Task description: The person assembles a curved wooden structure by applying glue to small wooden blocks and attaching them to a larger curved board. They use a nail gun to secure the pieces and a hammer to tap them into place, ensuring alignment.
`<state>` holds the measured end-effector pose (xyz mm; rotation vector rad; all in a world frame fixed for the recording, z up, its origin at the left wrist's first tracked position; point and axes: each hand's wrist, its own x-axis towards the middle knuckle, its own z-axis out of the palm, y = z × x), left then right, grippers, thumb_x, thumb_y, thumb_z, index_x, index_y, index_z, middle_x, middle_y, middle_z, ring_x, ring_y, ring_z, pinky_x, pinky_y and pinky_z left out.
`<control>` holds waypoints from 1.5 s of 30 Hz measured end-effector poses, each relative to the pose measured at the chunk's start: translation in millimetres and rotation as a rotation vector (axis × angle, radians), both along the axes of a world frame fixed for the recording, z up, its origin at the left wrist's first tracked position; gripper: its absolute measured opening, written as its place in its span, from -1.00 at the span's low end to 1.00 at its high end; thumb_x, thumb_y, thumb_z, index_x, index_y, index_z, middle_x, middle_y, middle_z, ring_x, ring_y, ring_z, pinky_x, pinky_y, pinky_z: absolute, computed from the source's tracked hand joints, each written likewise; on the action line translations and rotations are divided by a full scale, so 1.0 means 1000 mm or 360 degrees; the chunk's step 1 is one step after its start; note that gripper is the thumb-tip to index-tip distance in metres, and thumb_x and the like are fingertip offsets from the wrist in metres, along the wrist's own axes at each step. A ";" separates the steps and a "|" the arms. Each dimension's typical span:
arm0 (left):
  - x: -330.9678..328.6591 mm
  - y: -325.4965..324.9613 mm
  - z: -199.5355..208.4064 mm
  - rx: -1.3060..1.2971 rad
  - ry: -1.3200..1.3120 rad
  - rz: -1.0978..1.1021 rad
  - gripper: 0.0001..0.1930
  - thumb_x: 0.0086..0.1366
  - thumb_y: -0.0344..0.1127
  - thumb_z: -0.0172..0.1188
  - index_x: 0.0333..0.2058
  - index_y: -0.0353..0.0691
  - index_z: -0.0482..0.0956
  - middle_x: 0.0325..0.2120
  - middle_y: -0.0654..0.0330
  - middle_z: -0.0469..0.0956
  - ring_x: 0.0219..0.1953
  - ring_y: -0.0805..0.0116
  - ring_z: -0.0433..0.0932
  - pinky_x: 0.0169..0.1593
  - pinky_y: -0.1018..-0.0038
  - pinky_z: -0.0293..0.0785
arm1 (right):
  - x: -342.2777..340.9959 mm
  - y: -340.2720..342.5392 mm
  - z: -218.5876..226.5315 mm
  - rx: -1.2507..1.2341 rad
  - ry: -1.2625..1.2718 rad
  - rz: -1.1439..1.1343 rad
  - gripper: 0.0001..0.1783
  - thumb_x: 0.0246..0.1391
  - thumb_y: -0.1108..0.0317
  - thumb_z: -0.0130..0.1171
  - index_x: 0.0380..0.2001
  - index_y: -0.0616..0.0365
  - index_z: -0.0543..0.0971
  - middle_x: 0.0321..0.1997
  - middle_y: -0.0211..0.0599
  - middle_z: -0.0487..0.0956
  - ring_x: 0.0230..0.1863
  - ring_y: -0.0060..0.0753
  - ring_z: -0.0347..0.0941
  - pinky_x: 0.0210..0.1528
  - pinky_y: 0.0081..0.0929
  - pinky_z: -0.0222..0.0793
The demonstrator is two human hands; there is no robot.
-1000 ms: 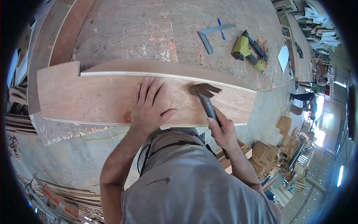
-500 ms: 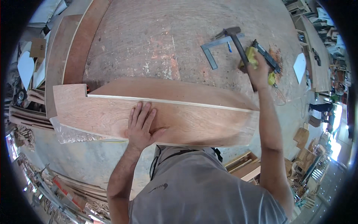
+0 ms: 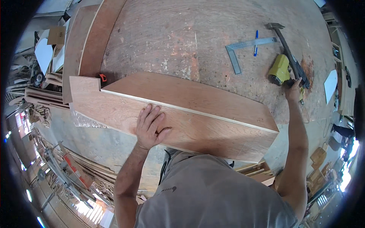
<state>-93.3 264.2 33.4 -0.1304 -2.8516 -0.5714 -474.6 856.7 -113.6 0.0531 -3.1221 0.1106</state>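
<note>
My left hand (image 3: 151, 127) lies flat with spread fingers on a long plywood panel (image 3: 213, 129), its fingertips by the pale edge strip. This panel has a notched left end and rests against my waist; a second plywood face (image 3: 182, 91) stretches behind that edge. At the right, my right hand (image 3: 293, 91) is closed at the dark grip of a yellow and black nail gun (image 3: 280, 67). Beside the nail gun lies a hammer (image 3: 284, 40), its handle end close to my fingertips. The fingers partly hide the grip.
A metal try square (image 3: 232, 59) and a blue pen (image 3: 256, 42) lie on the worn worktable (image 3: 159, 45). Long boards (image 3: 91, 41) stand along the left side. A small orange and black object (image 3: 102, 77) sits by the notch. A white piece (image 3: 330, 86) lies far right.
My right hand has let go of the hammer, which now lies beside the nail gun, and has moved onto the nail gun's grip. My left hand stays on the panel; the view has turned slightly.
</note>
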 end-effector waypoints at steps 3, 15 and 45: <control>-0.008 -0.005 0.004 0.0020 -0.0010 -0.0029 -0.48 0.21 0.01 0.32 0.01 -0.25 0.58 0.21 -0.05 0.44 0.35 -0.11 0.27 0.38 0.01 0.13 | -0.010 0.001 0.000 0.0302 -0.0151 -0.0162 0.24 0.02 -0.02 0.36 0.46 0.23 -0.25 0.24 0.00 0.49 0.14 0.17 0.48 0.08 -0.06 0.44; -0.030 0.024 0.034 0.1463 -0.1028 -0.0743 -0.65 0.28 -0.23 0.27 -0.01 -0.28 0.60 -0.05 -0.08 0.60 0.05 0.05 0.55 0.18 0.20 0.43 | 0.231 -0.112 0.319 -0.0475 -0.0206 -0.0667 -0.63 -0.05 0.32 0.30 -0.20 0.36 0.58 -0.45 -0.32 0.53 -0.40 -0.55 0.39 -0.29 -0.45 0.40; -0.054 0.017 0.000 0.2653 -0.2013 -0.0907 -0.54 0.52 -0.40 -0.08 0.32 -0.41 0.17 0.22 0.06 0.35 0.28 0.32 0.30 0.40 0.35 0.11 | 0.462 -0.440 0.317 -0.1508 -0.0982 -0.1573 -0.43 -0.17 0.43 0.40 0.01 0.26 0.56 -0.14 -0.21 0.62 -0.30 -0.43 0.54 -0.32 -0.47 0.46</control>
